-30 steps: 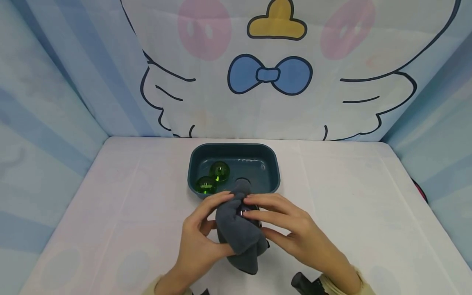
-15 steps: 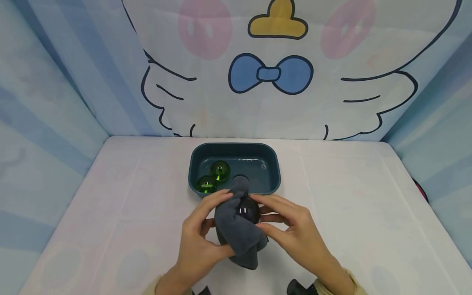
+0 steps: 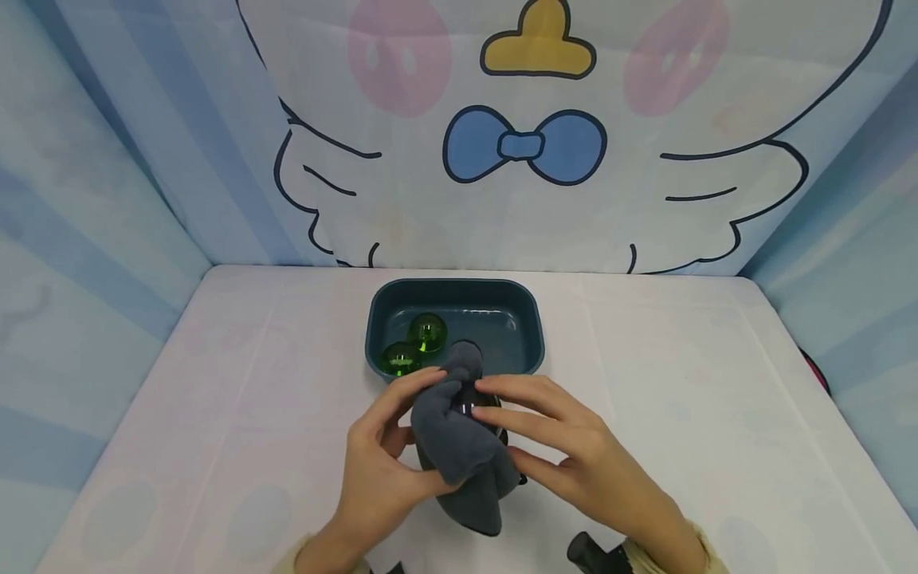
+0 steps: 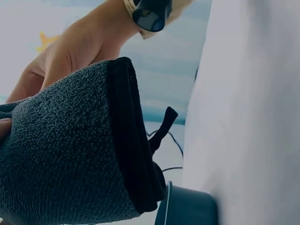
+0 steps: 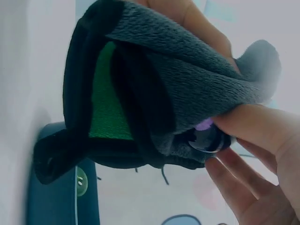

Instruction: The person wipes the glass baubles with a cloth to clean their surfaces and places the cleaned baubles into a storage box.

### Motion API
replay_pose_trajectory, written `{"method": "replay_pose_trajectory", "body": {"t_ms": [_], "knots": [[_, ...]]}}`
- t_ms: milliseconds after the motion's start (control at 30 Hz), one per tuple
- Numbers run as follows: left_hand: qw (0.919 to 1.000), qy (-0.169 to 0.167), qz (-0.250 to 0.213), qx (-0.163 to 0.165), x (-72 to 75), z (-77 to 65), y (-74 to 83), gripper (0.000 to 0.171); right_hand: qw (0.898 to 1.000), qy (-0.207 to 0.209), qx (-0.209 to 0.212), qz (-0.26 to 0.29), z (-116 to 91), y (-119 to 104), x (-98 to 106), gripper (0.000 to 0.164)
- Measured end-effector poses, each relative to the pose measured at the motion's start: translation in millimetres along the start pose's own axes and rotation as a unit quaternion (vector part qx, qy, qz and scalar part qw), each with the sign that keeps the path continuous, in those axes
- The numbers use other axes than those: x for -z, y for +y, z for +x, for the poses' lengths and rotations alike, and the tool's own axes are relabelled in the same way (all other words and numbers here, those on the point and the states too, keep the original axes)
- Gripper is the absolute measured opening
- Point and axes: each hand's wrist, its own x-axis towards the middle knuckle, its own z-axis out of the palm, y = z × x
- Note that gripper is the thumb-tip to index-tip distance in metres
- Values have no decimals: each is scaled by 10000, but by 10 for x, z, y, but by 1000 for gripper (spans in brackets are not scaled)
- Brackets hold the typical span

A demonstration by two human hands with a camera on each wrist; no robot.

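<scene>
A grey terry cloth [image 3: 459,442] with black edging is bunched around a dark, shiny ball [image 3: 468,399] in front of the box. My left hand [image 3: 387,462] grips the cloth from the left, thumb towards me and fingers on the far side. With its fingertips and thumb, my right hand [image 3: 574,442] holds the ball from the right. In the right wrist view the ball [image 5: 211,140] shows a purple glint between thumb and fingers, partly covered by cloth. The cloth's folded opening reveals a green inner side [image 5: 110,105]; a black loop [image 4: 164,129] sticks out in the left wrist view.
Just beyond the hands stands a dark teal box [image 3: 495,327]. Two clear green balls, a farther one [image 3: 427,332] and a nearer one [image 3: 400,359], lie in its left part. A white cloth [image 3: 681,383] covers the table, with printed curtains [image 3: 531,223] behind and at the sides.
Half a second ago more of the ball showed, with my right fingers around its right side. Now those fingers lie over its top again. The cloth has shifted slightly left.
</scene>
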Motion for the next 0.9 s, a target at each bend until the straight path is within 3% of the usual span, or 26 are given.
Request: {"method": "replay_pose_trajectory", "body": {"t_ms": [133,567,667,767,900], "knots": [[9999,-27,-111,50,-2,-4,10,80,9997,6,248,23,13,10,-29,38],[9991,-206,-349,123,-7,-10,43,81,9999,113,-22,-41,-12,0,-43,41],[9991,-225,-343,101,-10,-10,48,81,9995,160,-261,-48,-25,-8,-38,50],[9993,-259,-268,20,-8,-16,56,81,9965,266,-716,351,-28,-20,-45,63],[9995,-298,42,-81,-12,-34,73,82,9814,429,-1497,1119,-33,-35,-74,55]]}}
